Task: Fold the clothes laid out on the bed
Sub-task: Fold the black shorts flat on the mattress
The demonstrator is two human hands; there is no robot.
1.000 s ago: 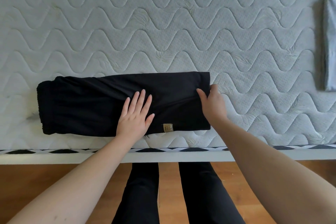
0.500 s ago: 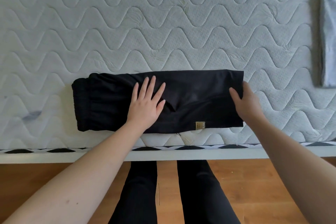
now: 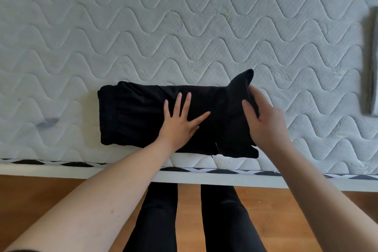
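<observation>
Head view: the black trousers (image 3: 143, 116) lie part-folded; the left hand (image 3: 180, 122) presses flat, the right hand (image 3: 263, 120) grips the lifted end, one fold left.

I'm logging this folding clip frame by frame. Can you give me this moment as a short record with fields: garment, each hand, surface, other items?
garment: black garment, folded into a long band near the mattress's front edge, right end raised
left hand: left hand flat on the garment's middle, fingers spread
right hand: right hand grips the raised right end
surface: quilted white mattress
other items: grey cloth at the far right, blurred
floor: wooden floor below the bed edge
</observation>
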